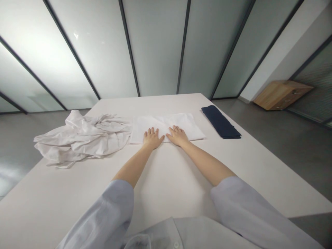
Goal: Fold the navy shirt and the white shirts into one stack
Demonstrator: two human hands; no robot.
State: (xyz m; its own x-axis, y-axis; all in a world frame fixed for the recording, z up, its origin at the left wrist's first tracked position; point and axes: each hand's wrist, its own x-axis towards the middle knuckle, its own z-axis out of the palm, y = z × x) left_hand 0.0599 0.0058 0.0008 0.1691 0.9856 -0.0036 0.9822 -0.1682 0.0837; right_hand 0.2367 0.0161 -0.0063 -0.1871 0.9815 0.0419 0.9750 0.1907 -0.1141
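A white cloth (168, 121), folded into a wide flat rectangle, lies on the table in front of me. My left hand (152, 139) rests flat on its near edge, fingers spread. Beside it, my right hand (177, 136) also presses flat on the cloth with its fingers apart; the two thumbs nearly meet. Neither hand grips anything. To the left sits a crumpled heap of white fabric (85, 136), close against the folded cloth's left edge. A dark navy folded cloth (220, 121) lies to the right, apart from the white one.
The white table (171, 173) reaches away toward a frosted glass partition (158, 48) with dark frames. A wooden cabinet (278, 95) stands on the grey floor (256, 122) at the far right, beyond the table's right edge.
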